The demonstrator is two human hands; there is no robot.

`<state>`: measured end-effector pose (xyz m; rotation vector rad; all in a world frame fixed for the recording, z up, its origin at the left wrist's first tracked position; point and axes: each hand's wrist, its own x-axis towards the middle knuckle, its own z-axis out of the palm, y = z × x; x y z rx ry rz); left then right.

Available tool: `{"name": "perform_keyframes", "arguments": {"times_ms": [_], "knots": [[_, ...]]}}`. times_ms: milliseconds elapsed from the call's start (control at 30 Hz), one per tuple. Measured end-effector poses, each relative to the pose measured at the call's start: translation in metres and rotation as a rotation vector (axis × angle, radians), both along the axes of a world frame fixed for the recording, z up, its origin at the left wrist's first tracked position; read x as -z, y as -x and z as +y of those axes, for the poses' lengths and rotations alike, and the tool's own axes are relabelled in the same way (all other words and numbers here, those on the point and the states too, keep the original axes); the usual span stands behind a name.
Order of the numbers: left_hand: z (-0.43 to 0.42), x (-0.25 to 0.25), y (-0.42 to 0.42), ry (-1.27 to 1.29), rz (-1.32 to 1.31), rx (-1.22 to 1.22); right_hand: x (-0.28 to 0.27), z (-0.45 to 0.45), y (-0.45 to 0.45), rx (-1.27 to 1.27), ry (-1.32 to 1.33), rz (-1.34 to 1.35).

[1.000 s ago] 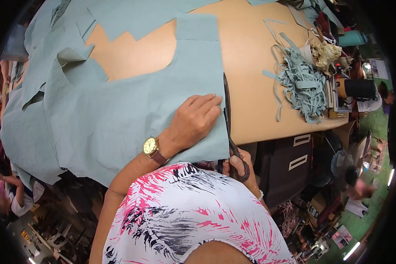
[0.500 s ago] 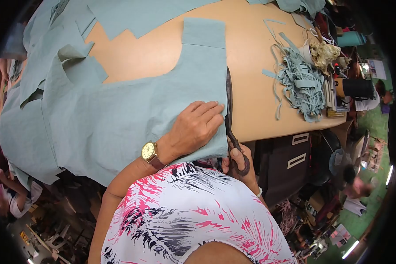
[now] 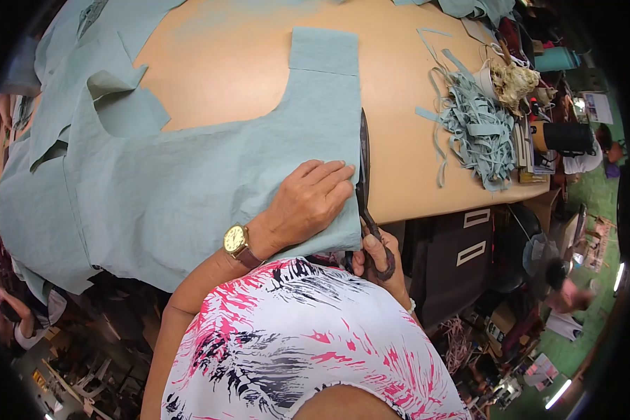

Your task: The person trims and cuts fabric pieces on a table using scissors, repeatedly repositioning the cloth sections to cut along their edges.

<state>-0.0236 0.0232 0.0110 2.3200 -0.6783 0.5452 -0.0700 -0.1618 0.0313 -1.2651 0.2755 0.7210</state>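
Note:
A pale blue-green cloth [image 3: 182,168] lies over the tan tabletop, with a strip joined by a seam at its far end. My left hand [image 3: 313,199], with a watch on the wrist, lies flat on the cloth near its right edge, fingers stretched out. At the near right corner my right hand [image 3: 383,259] grips the handles of large dark scissors [image 3: 364,175]. The scissor blades run along the cloth's right edge, and the lower blade is partly hidden by the cloth.
A heap of thin cloth strips [image 3: 479,129] sits on the table's right, beside a cup [image 3: 488,80], a teal bottle [image 3: 556,59] and a black cylinder [image 3: 567,138]. More cloth [image 3: 84,42] lies at the far left. People appear at both sides.
The cloth's far end has shifted slightly right and nearer, with both hands and the scissors shifting slightly too. The separate cloth piece at the far side has been pulled away, leaving a blur.

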Motion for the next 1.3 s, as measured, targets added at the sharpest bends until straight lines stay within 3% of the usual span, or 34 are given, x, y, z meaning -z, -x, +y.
{"name": "perform_keyframes", "arguments": {"times_ms": [1300], "knots": [[0.0,-0.001,0.011,0.038,0.029,0.051,0.0,-0.001,0.0,-0.017,-0.047,-0.038]]}}
